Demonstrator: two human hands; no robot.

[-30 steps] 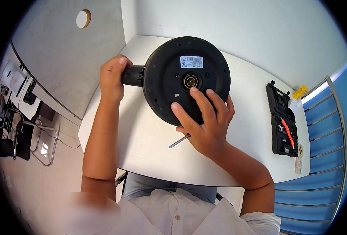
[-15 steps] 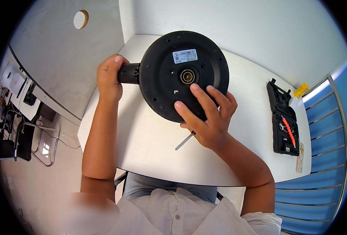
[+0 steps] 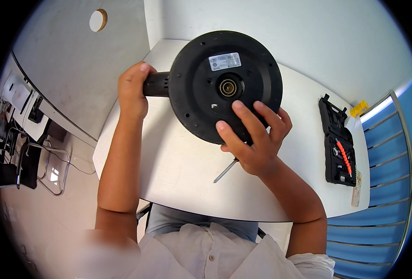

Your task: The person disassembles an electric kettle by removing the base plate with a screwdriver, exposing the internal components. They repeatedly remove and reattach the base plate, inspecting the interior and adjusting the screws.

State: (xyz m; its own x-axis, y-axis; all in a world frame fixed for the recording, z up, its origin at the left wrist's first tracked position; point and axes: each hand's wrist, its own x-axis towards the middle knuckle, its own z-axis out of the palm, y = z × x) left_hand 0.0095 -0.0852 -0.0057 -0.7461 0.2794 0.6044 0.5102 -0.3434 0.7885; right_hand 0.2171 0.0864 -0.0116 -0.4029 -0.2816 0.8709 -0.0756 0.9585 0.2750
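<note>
A black electric kettle (image 3: 187,88) is held up above the table, its round underside facing me. A brass-ringed socket (image 3: 228,87) sits at its centre, with a white label above and several screw holes around. My left hand (image 3: 134,90) is closed round the kettle's handle (image 3: 156,84). My right hand (image 3: 259,139) grips the base's lower right edge, fingertips spread on the underside. From under that hand a metal screwdriver (image 3: 225,171) shaft points down and left; its handle is hidden, apparently tucked in the palm.
On the white table (image 3: 182,186), at the right, lies an opened black tool case (image 3: 338,158) with an orange flexible shaft (image 3: 344,156). A yellow item (image 3: 359,109) and a pale strip (image 3: 356,195) lie beside it. A metal railing (image 3: 404,149) borders the right side.
Both hands have carried the kettle slightly up and to the right, its underside tilting a little. The screwdriver shaft has shifted right along with my right hand.
</note>
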